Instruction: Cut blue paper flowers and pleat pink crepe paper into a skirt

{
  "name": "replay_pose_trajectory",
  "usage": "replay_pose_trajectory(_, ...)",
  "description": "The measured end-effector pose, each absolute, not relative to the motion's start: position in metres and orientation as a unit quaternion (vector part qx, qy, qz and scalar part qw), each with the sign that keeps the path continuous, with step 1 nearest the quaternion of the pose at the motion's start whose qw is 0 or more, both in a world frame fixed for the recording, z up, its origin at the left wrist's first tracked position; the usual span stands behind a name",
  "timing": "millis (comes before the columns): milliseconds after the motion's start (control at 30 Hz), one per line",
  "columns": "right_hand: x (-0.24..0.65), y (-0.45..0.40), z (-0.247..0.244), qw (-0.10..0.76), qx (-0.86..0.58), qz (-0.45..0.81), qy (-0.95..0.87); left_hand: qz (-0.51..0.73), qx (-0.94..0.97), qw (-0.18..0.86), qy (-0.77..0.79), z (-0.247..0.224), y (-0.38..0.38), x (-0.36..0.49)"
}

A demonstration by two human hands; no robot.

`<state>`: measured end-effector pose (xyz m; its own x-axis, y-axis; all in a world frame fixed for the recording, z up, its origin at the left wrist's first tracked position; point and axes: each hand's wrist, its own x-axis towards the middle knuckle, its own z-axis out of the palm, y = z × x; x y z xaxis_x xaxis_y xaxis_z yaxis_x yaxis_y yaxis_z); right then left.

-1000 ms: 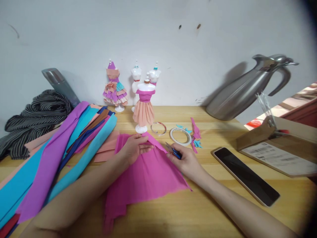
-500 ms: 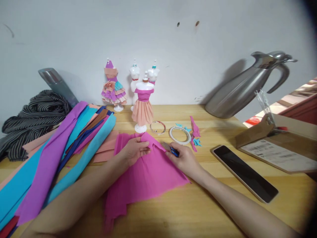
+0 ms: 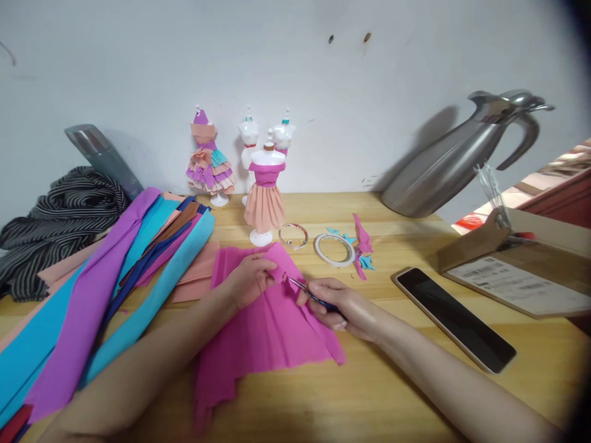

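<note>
Pink crepe paper (image 3: 258, 338) lies spread on the wooden table in front of me. My left hand (image 3: 252, 280) pinches its upper part, holding a piece raised. In my right hand (image 3: 339, 304) is a small pair of scissors (image 3: 302, 286) with dark blue handles. Their blades point left and touch the raised pink paper near a cut or torn edge. Just beyond the paper stands a small white dress form (image 3: 265, 209) wearing a pink top and a pleated peach skirt.
Coloured paper strips (image 3: 96, 314) and a striped cloth (image 3: 60, 227) lie left. Behind stands a ruffled-dress mannequin (image 3: 207, 160). A tape roll (image 3: 335, 249), paper scraps (image 3: 362, 237), a phone (image 3: 455, 320), a cardboard box (image 3: 517, 264) and a metal jug (image 3: 447, 160) are on the right.
My right hand has turned and shifted slightly down, bringing the scissor blades round against the pink paper. The raised piece now stands up more, and the paper's right corner has drawn left.
</note>
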<state>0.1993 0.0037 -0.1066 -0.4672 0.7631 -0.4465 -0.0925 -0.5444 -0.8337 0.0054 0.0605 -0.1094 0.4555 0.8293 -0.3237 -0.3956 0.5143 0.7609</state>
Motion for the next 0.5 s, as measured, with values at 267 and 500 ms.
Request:
replay_pose_trajectory(267, 0.209, 0.013, -0.111, 0.256, -0.416, 0.8, -0.349, 0.38, 0.345, 0.8, 0.31, -0.119, 0.057, 0.008)
replay_pose_trajectory(500, 0.211, 0.016, -0.114, 0.244, -0.429, 0.788, -0.368, 0.382, 0.36, 0.804, 0.279, -0.123, 0.054, 0.012)
